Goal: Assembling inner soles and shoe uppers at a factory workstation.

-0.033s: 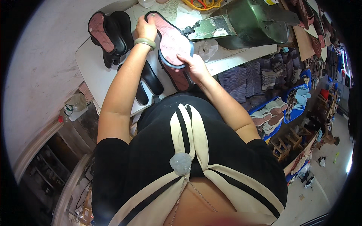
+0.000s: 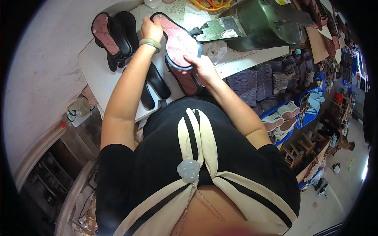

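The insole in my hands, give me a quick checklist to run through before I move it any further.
1. Left hand grips the far end of the pink insole: ok.
2. Right hand holds its near edge: ok.
3. Insole lifted off the white worktable, pink side up: ok.
4. Insole apart from the green machine and its metal arm: ok, though close.
5. Black edging seated all round the rim: cannot tell, hands cover part.
6. Pile of black insoles lying beside the left hand, out of the way: ok.

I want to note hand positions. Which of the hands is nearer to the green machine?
Right. The right hand grips the insole just below the green machine; the left hand holds its far end, further left.
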The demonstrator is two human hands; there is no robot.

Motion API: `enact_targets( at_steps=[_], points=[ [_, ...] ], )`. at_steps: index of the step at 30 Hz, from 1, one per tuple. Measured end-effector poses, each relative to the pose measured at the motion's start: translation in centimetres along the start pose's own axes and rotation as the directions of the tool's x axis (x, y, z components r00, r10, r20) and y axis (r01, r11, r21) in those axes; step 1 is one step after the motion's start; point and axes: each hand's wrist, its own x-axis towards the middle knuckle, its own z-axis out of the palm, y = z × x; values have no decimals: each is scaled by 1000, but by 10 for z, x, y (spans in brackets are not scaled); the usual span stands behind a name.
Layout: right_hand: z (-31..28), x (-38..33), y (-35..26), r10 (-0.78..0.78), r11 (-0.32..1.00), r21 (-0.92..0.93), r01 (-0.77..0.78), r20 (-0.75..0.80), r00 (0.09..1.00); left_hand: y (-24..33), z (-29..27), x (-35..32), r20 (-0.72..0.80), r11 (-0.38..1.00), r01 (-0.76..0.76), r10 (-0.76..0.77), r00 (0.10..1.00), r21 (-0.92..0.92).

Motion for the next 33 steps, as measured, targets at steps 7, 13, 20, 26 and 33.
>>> enact_targets(
  at_steps=[7, 13, 20, 26, 33],
  points=[
    [9, 11, -19, -43, 999, -33, 41, -57, 997, 37, -33, 5, 710, 472, -877, 648, 276, -91],
    [4, 21, -23, -1, 993, -120, -15, -130, 992, 42, -35, 5, 829, 813, -519, 465, 311, -262],
    [-2, 22, -23, -21, 977, -211, -9, -141, 990, 32, -42, -19, 744, 896, -413, 386, 545, -163],
    [-8, 27, -20, -71, 967, -251, 35, -138, 988, 27, -51, -56, 564, 937, -346, 313, 764, -52],
    [-7, 26, -23, -252, 846, -510, 157, -123, 960, 24, -48, -87, 419, 982, -182, 188, 889, -53]
  ],
)
